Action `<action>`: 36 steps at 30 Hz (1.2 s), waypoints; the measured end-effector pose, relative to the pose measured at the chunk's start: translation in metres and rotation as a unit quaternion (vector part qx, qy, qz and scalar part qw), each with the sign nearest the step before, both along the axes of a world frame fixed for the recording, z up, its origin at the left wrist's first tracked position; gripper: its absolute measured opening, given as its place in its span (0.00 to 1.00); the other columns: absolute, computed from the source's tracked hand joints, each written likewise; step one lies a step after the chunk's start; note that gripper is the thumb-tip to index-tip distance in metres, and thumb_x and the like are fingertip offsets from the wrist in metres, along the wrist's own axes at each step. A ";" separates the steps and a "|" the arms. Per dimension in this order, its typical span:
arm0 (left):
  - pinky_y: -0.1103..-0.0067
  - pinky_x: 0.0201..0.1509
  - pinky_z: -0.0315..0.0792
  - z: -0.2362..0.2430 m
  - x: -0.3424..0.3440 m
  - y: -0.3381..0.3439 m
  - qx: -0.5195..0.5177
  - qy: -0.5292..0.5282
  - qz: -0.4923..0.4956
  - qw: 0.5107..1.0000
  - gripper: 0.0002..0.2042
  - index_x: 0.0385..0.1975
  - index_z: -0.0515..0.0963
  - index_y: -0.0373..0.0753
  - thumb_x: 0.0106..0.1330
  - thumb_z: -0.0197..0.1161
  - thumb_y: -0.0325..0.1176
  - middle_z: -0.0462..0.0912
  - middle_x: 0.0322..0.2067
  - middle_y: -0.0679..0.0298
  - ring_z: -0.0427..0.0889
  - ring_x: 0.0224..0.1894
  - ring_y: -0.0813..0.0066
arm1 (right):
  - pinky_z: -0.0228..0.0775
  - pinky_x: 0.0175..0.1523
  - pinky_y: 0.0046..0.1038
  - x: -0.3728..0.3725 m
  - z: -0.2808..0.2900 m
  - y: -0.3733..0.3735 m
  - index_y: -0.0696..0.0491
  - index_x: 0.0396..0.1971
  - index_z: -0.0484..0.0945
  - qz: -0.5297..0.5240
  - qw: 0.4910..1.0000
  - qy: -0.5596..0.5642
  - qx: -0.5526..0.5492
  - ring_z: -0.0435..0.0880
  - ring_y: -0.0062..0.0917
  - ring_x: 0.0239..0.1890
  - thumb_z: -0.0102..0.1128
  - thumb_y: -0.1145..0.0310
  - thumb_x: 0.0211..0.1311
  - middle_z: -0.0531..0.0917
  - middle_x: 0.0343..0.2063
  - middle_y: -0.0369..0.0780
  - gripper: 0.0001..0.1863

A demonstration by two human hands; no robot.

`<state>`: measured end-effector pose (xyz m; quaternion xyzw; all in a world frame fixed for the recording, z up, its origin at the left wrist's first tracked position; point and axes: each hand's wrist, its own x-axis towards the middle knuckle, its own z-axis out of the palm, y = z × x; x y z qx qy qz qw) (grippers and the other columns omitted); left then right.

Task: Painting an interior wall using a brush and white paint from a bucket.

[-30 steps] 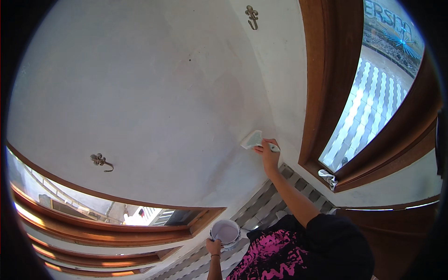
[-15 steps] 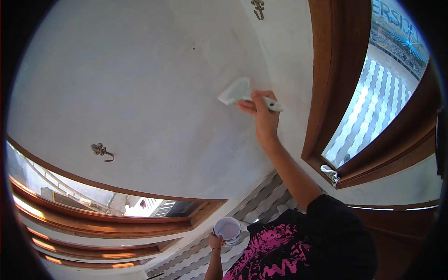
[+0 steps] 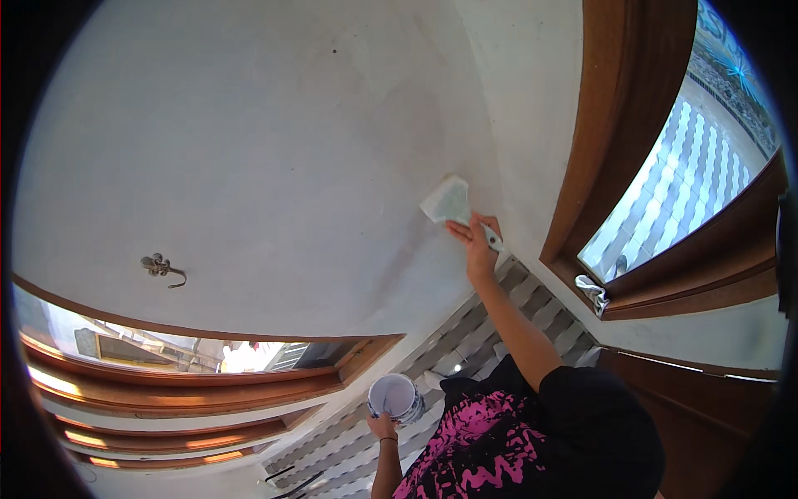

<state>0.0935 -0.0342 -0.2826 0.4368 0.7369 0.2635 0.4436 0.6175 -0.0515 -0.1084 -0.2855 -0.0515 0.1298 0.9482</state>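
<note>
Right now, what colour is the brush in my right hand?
The brush is whitish, with a pale green middle; it shows in the head view.

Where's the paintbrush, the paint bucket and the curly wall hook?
Paintbrush (image 3: pixel 450 202), head view: on its broad flat end.
Paint bucket (image 3: pixel 413 408), head view: on its outer wall.
Wall hook (image 3: pixel 155 265), head view: on its ornate plate.

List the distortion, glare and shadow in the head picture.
Head view: the wooden window frame at lower left bows, corners fade to black; head view: sunlight glares on that frame and brightens the patterned tiles outside; head view: a darker streak marks the wall below the paintbrush, shadow or paint unclear.
</note>
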 end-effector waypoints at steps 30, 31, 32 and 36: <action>0.68 0.11 0.75 -0.002 -0.033 -0.009 -0.039 -0.073 0.135 0.987 0.16 0.37 0.60 0.34 0.49 0.55 0.21 0.73 0.22 0.54 0.75 0.10 0.64 | 0.80 0.50 0.40 0.041 0.185 -0.010 0.60 0.43 0.70 0.029 0.987 -0.137 0.083 0.86 0.43 0.41 0.52 0.72 0.69 0.81 0.39 0.49 0.08; 0.68 0.11 0.76 -0.001 -0.029 -0.012 -0.037 -0.075 0.136 0.987 0.16 0.37 0.60 0.34 0.49 0.55 0.21 0.73 0.22 0.54 0.75 0.10 0.64 | 0.80 0.50 0.40 0.047 0.176 -0.008 0.59 0.43 0.70 0.026 0.983 -0.159 0.087 0.86 0.44 0.41 0.52 0.72 0.69 0.81 0.39 0.49 0.08; 0.68 0.11 0.76 0.000 -0.024 -0.014 -0.036 -0.077 0.138 0.987 0.16 0.37 0.60 0.34 0.49 0.55 0.21 0.74 0.23 0.53 0.76 0.11 0.64 | 0.80 0.50 0.40 0.051 0.159 -0.005 0.59 0.43 0.70 0.024 0.983 -0.163 0.087 0.86 0.44 0.41 0.52 0.72 0.69 0.81 0.39 0.49 0.08; 0.67 0.12 0.76 0.003 -0.028 -0.017 -0.026 -0.107 0.147 0.983 0.17 0.38 0.60 0.34 0.49 0.55 0.20 0.74 0.23 0.53 0.76 0.12 0.63 | 0.81 0.48 0.42 0.049 0.058 0.007 0.58 0.42 0.70 0.021 0.994 -0.072 0.082 0.87 0.41 0.39 0.54 0.72 0.69 0.81 0.37 0.49 0.07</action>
